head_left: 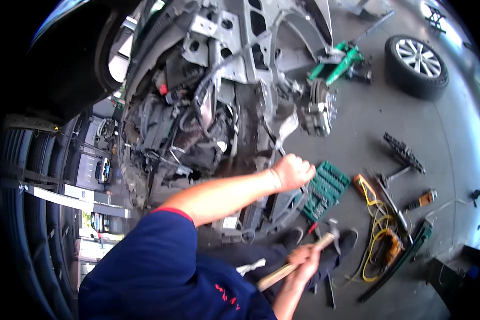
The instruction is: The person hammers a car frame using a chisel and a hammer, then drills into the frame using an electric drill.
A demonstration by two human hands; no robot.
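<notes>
My left hand [293, 172] is closed against the stripped front structure of a car [229, 32], by a dark strip running down beside the wheel hub [320, 109]; what its fingers hold I cannot make out. Lower down, my right hand [304, 261] grips a hammer [273, 276] by its pale wooden handle, the metal head up above my shoe. A green socket-set case [325, 189] lies open on the floor just right of my left hand. The car's engine bay shows exposed hoses, wiring and bent metal.
On the floor at right are a loose wheel [416, 66], a green floor jack [341, 61], an orange power tool [392, 248] with yellow cord, another tool [426, 198], long bars and a black jointed part [402, 152]. A dark raised panel [69, 69] overhangs at upper left.
</notes>
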